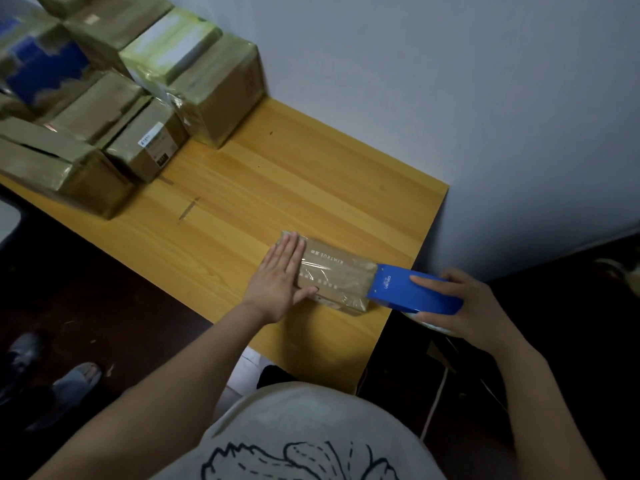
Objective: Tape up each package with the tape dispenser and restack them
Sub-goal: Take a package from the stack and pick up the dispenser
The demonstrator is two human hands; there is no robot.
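package (337, 273): long axis toward tape dispenser (415, 291) | our left hand (277, 282) flat on it, right hand (474, 306) grips tape dispenser | wooden table (277, 181), white wall (450, 98)

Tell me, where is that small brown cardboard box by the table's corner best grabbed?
Across its two long sides, coming from above. The small brown cardboard box lies flat on the wooden table, so its underside is out of reach, and the left hand and blue tape dispenser sit at its ends.
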